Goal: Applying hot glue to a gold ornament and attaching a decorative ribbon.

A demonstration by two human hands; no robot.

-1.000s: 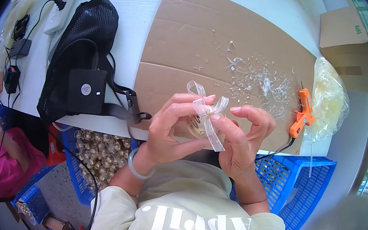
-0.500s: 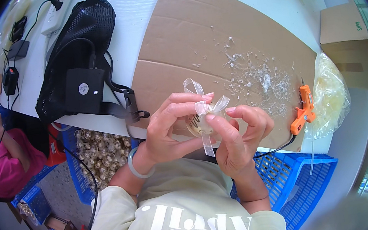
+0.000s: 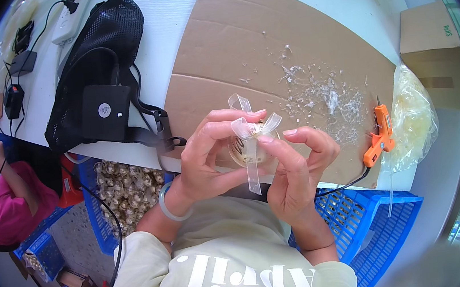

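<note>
My left hand (image 3: 204, 161) is closed around a small clear ball ornament (image 3: 240, 152) with dark lettering on its side. A sheer white ribbon bow (image 3: 244, 128) sits on top of the ball, with one loop standing up and a tail hanging down its front. My right hand (image 3: 297, 178) is at the ball's right side, one fingertip pressing near the bow's knot. Its other fingers are spread apart, with nothing visible between them. Beneath both hands lies a brown cardboard sheet (image 3: 218, 47).
An orange glue gun (image 3: 379, 136) rests at the sheet's right edge, beside a clear plastic bag (image 3: 414, 121). Glue strings (image 3: 331, 99) litter the cardboard. A black mesh bag (image 3: 100, 67) lies left. Blue crates (image 3: 360, 225) stand below the table; one contains ornaments (image 3: 126, 185). Another person (image 3: 15, 195) sits left.
The ornament has turned slightly and shifted a little left, so the bow faces up more fully with both side loops showing. My right fingertip has moved slightly up toward the knot.
</note>
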